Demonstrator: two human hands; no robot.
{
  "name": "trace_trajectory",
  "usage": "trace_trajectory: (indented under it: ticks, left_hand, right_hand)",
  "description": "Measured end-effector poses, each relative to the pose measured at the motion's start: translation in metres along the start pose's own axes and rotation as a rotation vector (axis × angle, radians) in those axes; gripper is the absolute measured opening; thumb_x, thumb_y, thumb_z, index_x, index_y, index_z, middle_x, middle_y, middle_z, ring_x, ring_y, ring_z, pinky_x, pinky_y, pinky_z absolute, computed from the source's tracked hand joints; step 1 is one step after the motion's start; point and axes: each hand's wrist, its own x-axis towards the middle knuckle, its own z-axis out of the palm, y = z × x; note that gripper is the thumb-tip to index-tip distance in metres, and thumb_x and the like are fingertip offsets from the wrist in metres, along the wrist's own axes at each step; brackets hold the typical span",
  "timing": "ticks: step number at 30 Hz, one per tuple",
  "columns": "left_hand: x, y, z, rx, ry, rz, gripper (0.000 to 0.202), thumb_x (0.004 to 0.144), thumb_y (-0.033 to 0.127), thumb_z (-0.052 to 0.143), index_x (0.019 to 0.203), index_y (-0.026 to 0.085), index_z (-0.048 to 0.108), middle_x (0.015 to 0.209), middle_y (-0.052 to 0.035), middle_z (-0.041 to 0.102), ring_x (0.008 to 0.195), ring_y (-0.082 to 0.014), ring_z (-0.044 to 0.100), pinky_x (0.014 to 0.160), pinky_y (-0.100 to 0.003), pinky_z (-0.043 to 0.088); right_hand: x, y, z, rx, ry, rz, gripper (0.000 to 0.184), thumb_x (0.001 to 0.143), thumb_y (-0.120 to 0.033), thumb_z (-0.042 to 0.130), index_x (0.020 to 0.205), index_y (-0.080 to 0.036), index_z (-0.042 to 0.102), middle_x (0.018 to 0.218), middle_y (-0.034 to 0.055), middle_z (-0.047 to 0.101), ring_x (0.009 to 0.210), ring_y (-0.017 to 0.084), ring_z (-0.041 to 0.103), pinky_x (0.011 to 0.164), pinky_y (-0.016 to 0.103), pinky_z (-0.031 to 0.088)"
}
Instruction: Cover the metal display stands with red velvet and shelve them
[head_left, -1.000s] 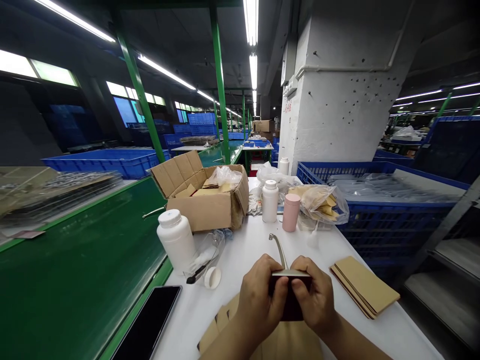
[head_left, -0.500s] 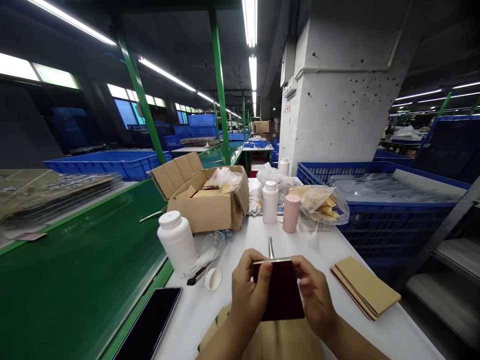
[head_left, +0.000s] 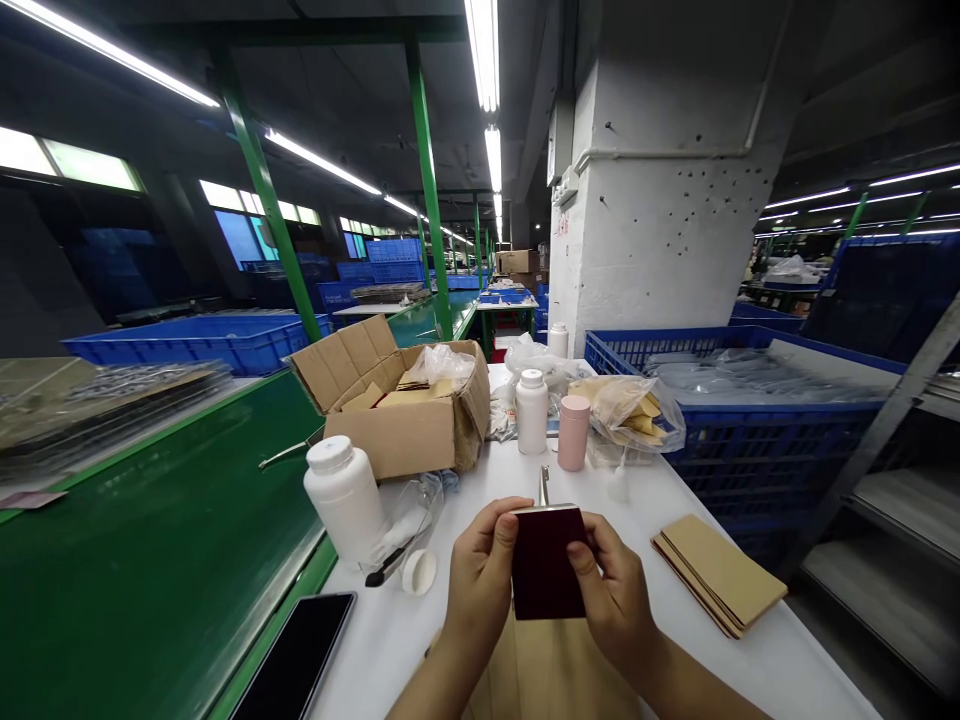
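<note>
A flat, dark maroon rectangular piece [head_left: 549,570] with a pale, shiny top edge is held upright between my two hands. My left hand [head_left: 486,560] grips its left side, thumb on the near face and fingers behind. On the right side, my right hand [head_left: 616,580] pinches it with the thumb at the near face. A slim metal part [head_left: 544,484] shows just beyond the top edge; whether it joins the piece I cannot tell. Below my hands lie brown paper-like sheets [head_left: 551,665] on the white table [head_left: 480,510].
Tan folded pieces [head_left: 721,572] lie stacked at right. At left are a phone [head_left: 296,655], a big white bottle [head_left: 345,500] and a white cap [head_left: 418,572]. Behind stand a cardboard box [head_left: 405,435], a white bottle [head_left: 532,412] and a pink jar [head_left: 574,433]. A green conveyor [head_left: 165,550] runs alongside.
The maroon piece has turned slightly and its near face shows more squarely. My right thumb has come round onto that face, and my left thumb has shifted toward the left edge.
</note>
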Motion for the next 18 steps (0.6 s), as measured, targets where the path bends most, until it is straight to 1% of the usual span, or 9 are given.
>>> trace_trajectory:
  ticks: [1,3,5,7,9,13,16,18]
  left_hand:
    - [0.0000,0.0007,0.0007,-0.055,-0.020,-0.036,0.043,0.088,0.053,0.051,0.104,0.017,0.067,0.094,-0.0074,0.069,0.083,-0.0192,0.061,0.072,-0.026,0.048]
    - [-0.0003,0.0027,0.0025,-0.175,-0.082,-0.110,0.051,0.090,0.055,0.045,0.121,0.017,0.059,0.106,-0.0098,0.067,0.090,-0.0209,0.062,0.075,-0.028,0.050]
    - [-0.0002,0.0042,0.0042,-0.255,-0.172,-0.163,0.054,0.091,0.055,0.044,0.129,0.017,0.054,0.112,-0.0110,0.066,0.095,-0.0224,0.062,0.075,-0.029,0.050]
    - [0.0008,0.0040,0.0054,-0.261,-0.271,-0.176,0.050,0.087,0.051,0.053,0.124,0.016,0.058,0.109,-0.0106,0.067,0.097,-0.0234,0.061,0.078,-0.029,0.050]
    - [0.0024,0.0023,0.0061,-0.225,-0.321,-0.168,0.044,0.084,0.046,0.061,0.115,0.015,0.064,0.102,-0.0095,0.069,0.094,-0.0232,0.062,0.080,-0.029,0.049]
    - [0.0051,-0.0005,0.0060,-0.209,-0.303,-0.176,0.038,0.082,0.044,0.062,0.105,0.014,0.069,0.093,-0.0076,0.071,0.085,-0.0216,0.063,0.076,-0.028,0.048]
    - [0.0039,-0.0010,0.0054,-0.233,-0.302,-0.187,0.038,0.083,0.044,0.061,0.104,0.014,0.069,0.092,-0.0069,0.071,0.084,-0.0215,0.063,0.074,-0.027,0.048]
    - [0.0012,-0.0023,0.0058,-0.195,-0.269,-0.164,0.038,0.085,0.045,0.058,0.103,0.014,0.070,0.093,-0.0070,0.071,0.085,-0.0215,0.062,0.074,-0.028,0.047]
  right_hand:
    - [0.0007,0.0005,-0.0005,0.013,0.018,0.024,0.021,0.094,-0.036,0.045,0.103,-0.021,0.057,0.093,0.0042,0.065,0.079,0.016,0.061,0.067,0.023,0.049]
    - [0.0029,0.0018,-0.0014,0.067,0.065,0.102,0.024,0.094,-0.040,0.045,0.101,-0.020,0.057,0.095,0.0051,0.065,0.080,0.017,0.061,0.068,0.024,0.050]
    - [0.0055,0.0033,-0.0021,0.138,0.106,0.187,0.027,0.094,-0.043,0.044,0.100,-0.020,0.056,0.095,0.0058,0.065,0.079,0.017,0.061,0.067,0.025,0.050]
    - [0.0073,0.0049,-0.0021,0.179,0.123,0.237,0.030,0.093,-0.046,0.046,0.099,-0.019,0.056,0.094,0.0060,0.065,0.076,0.017,0.060,0.065,0.025,0.050]
    - [0.0076,0.0061,-0.0016,0.190,0.126,0.253,0.030,0.092,-0.047,0.047,0.098,-0.019,0.057,0.093,0.0061,0.066,0.077,0.017,0.060,0.066,0.025,0.050]
    - [0.0060,0.0071,-0.0003,0.209,0.114,0.255,0.031,0.091,-0.047,0.049,0.100,-0.019,0.056,0.095,0.0062,0.066,0.081,0.019,0.062,0.067,0.026,0.050]
    - [0.0050,0.0079,-0.0009,0.203,0.111,0.249,0.032,0.091,-0.048,0.049,0.103,-0.019,0.056,0.097,0.0069,0.066,0.084,0.020,0.062,0.067,0.027,0.051]
    - [0.0048,0.0092,-0.0028,0.188,0.104,0.249,0.033,0.090,-0.048,0.050,0.105,-0.018,0.056,0.098,0.0073,0.067,0.085,0.021,0.063,0.068,0.027,0.052]
